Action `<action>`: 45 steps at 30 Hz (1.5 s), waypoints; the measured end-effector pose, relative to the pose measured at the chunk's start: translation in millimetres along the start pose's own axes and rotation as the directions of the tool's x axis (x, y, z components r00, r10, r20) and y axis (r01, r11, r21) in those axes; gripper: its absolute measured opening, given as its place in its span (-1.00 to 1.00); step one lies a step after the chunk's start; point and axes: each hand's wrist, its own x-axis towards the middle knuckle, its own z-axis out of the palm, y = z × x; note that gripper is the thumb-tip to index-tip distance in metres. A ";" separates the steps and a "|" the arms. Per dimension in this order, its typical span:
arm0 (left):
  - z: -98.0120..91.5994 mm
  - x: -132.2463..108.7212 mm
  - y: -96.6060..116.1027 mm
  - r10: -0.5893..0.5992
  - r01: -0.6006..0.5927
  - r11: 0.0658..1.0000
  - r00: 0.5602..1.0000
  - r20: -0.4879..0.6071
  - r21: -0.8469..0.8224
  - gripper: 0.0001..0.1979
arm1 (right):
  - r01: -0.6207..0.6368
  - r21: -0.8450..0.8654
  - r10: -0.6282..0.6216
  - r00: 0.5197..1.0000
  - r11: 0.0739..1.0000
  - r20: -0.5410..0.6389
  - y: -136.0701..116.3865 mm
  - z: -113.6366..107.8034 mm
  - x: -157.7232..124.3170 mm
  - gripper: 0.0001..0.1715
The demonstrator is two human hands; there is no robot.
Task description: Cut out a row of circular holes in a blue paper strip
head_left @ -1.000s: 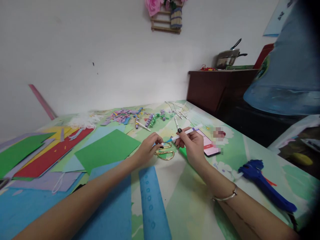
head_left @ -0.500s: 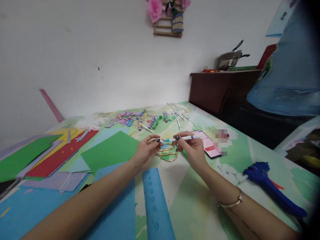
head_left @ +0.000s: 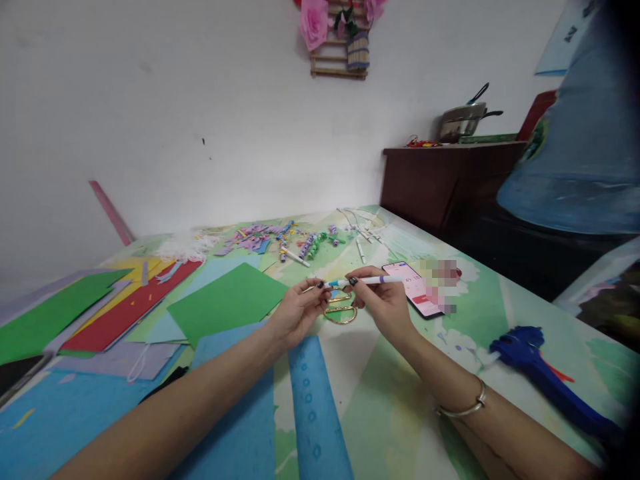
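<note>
A slim white pen-like stick (head_left: 391, 279) with a purple band and a teal-blue section lies nearly level between my hands. My left hand (head_left: 299, 312) pinches its left end between thumb and fingers. Further right, my right hand (head_left: 384, 300) grips the shaft with thumb and fingertips, the right end poking past the knuckles. Whether the teal-blue section is part of the stick or wrapped on it, I cannot tell. Just beneath the hands are gold scissor handles (head_left: 341, 315), their blades hidden. A blue strip with small ring marks (head_left: 316, 407) lies nearer me.
Coloured sheets, including a green one (head_left: 227, 303), cover the left side. Paper scraps (head_left: 253, 239) and rolled paper beads (head_left: 314, 247) lie at the back. To the right are a lit phone (head_left: 413, 287) and a blue glue gun (head_left: 543, 373). A water jug (head_left: 575, 167) stands beyond.
My hands stay on the stick, with the left fingers shifted slightly along its left end. The whole view has moved a little, so the table appears slightly further right.
</note>
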 end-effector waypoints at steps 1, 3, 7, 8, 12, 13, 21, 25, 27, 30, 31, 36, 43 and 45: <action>0.2 -1.0 -0.1 0.003 -0.004 1.000 1.000 0.007 0.006 -0.68 | 0.000 -0.002 0.000 1.000 1.000 0.004 -0.4 0.1 -0.5 -0.75; 0.7 -3.0 0.2 0.014 -0.015 1.000 0.999 0.030 0.027 -0.68 | -0.005 -0.005 0.005 1.000 1.000 0.017 -0.9 0.2 -1.4 -0.75; 2.5 -6.5 1.1 0.042 -0.053 0.993 0.994 0.104 0.105 -0.70 | -0.022 -0.004 0.022 0.998 1.000 0.054 -1.1 -0.4 -1.9 -0.73; 3.1 -6.9 0.9 0.049 -0.066 0.989 0.991 0.122 0.132 -0.70 | -0.025 -0.001 0.025 0.998 1.000 0.062 -1.0 -0.7 -1.7 -0.71; 6.1 -7.0 0.7 0.079 -0.126 0.954 0.982 0.174 0.274 -0.70 | -0.027 0.014 0.026 0.997 1.000 0.069 -0.9 -2.1 -0.4 -0.67; 7.0 -7.2 1.5 0.089 -0.143 0.939 0.979 0.181 0.313 -0.70 | -0.024 0.019 0.023 0.997 1.000 0.067 -1.0 -2.5 -0.2 -0.66; 14.9 -17.5 16.1 0.240 -0.299 0.767 0.954 0.177 0.568 -0.70 | -0.026 0.071 0.018 0.995 0.997 0.100 -6.5 -0.1 -3.3 -0.66; 20.1 -20.7 15.7 0.367 -0.372 0.670 0.918 0.149 0.642 -0.72 | -0.013 0.125 0.005 0.998 0.992 0.063 -8.5 5.1 -6.8 -0.66; 22.4 -22.1 16.1 0.423 -0.405 0.611 0.893 0.153 0.681 -0.73 | -0.010 0.146 0.003 0.999 0.989 0.052 -9.1 7.3 -8.2 -0.67; 26.1 -25.4 19.4 0.490 -0.451 0.508 0.852 0.185 0.734 -0.74 | -0.006 0.163 -0.002 0.999 0.987 0.052 -12.3 9.8 -11.7 -0.67; 27.6 -26.8 20.8 0.507 -0.464 0.472 0.839 0.199 0.750 -0.74 | -0.001 0.169 -0.008 0.999 0.986 0.052 -14.0 10.7 -13.7 -0.68; 29.6 -29.1 23.7 0.547 -0.487 0.328 0.796 0.257 0.809 -0.76 | 0.028 0.076 -0.031 0.999 0.997 0.036 -17.4 17.0 -22.6 -0.65; -20.1 5.3 27.6 0.449 -0.302 0.196 0.873 0.188 0.933 -0.72 | -0.142 -0.461 0.202 0.976 0.876 0.084 -0.9 -12.0 10.0 -0.74; -38.9 16.9 31.2 0.426 -0.217 0.147 0.895 0.136 0.965 -0.69 | -0.181 -0.670 0.263 0.964 0.720 0.023 -1.5 -29.8 20.7 -0.80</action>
